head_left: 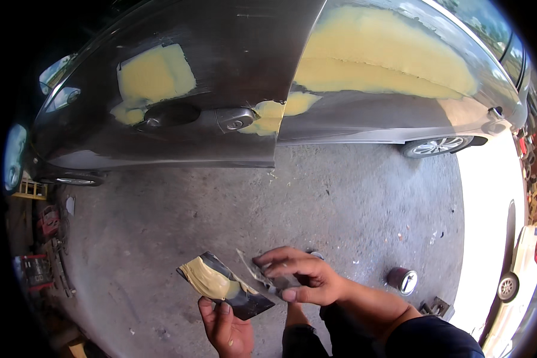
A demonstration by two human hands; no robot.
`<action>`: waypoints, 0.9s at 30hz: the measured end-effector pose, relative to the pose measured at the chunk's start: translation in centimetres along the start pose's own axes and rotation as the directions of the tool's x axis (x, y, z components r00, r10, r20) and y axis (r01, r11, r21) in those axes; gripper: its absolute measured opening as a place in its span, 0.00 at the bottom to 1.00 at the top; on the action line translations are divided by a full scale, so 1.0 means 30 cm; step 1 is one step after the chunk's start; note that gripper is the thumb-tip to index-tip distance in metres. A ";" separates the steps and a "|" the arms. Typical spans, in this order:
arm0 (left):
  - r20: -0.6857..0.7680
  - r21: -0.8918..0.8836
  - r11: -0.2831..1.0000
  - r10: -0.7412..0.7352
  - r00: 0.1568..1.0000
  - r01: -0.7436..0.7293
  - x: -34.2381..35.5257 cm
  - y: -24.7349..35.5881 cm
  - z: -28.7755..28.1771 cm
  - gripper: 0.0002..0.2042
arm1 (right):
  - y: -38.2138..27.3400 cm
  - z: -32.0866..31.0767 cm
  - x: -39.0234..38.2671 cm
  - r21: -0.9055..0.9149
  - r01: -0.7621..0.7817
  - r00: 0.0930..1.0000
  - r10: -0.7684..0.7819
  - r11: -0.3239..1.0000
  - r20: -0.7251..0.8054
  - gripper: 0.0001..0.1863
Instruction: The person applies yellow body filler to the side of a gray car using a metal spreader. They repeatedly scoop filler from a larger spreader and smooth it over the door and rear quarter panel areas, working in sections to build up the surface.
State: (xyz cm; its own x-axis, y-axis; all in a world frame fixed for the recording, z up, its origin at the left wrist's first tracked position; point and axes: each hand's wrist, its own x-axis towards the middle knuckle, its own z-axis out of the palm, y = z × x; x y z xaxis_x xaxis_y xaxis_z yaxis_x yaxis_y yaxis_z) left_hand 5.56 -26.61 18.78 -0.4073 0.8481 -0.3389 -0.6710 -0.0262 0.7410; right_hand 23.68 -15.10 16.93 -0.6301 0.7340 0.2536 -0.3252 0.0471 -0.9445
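Note:
My left hand (227, 329) grips a dark flat plate by its near edge. A thick smear of yellow body filler (206, 277) covers the left part of the dark plate (253, 305). Just right of it, my right hand (304, 275) pinches a thin greyish spreader (253, 269), its edge close to the plate; whether they touch I cannot tell. Beyond my hands stands a dark grey car door (232, 59) with a yellow filler patch (155, 74) above its door handle (235, 119). A larger filler patch (388, 53) spreads over the rear panel to the right.
A can (402, 280) stands on the concrete floor (238, 206) right of my forearm. The car's wheel (437, 147) is at the far right. Red and black equipment (34, 271) lines the left side. A white car (519, 280) is parked outside in sunlight.

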 end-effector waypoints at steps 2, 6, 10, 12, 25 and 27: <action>-0.003 -0.062 0.998 -0.015 1.000 0.015 -0.011 0.049 0.089 0.20 | -0.031 0.031 -0.057 -0.067 -0.063 0.996 0.067 0.996 0.063 0.21; 0.127 -0.129 0.991 0.045 0.991 -0.029 -0.038 0.163 0.186 0.17 | -0.116 -0.010 -0.185 -0.217 -0.276 0.961 0.262 0.937 -0.088 0.18; 0.196 -0.119 0.981 0.172 0.965 -0.151 -0.096 0.278 0.315 0.16 | -0.342 -0.012 -0.177 0.556 -0.073 0.879 0.317 0.828 -0.356 0.21; 0.219 -0.139 0.972 0.218 0.951 -0.191 -0.162 0.334 0.369 0.16 | -0.436 0.044 -0.204 0.531 -0.092 0.871 0.327 0.842 -0.366 0.21; 0.385 -0.122 0.970 0.242 0.891 -0.211 -0.371 0.443 0.690 0.16 | -1.047 0.273 -0.134 -0.700 0.435 0.858 -0.497 0.567 0.130 0.22; 0.402 -0.102 0.978 0.208 0.892 -0.182 -0.416 0.438 0.743 0.17 | -1.076 0.264 -0.133 -0.691 0.502 0.818 -0.546 0.520 0.182 0.24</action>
State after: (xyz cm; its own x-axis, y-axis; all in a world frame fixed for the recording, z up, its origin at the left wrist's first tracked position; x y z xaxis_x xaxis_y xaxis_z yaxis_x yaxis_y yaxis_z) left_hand 15.64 -25.75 45.67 -0.2535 0.9636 0.0846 -0.6452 -0.2336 0.7274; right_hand 31.12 -24.91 48.08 -0.4659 0.4509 0.7614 0.0017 0.8609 -0.5088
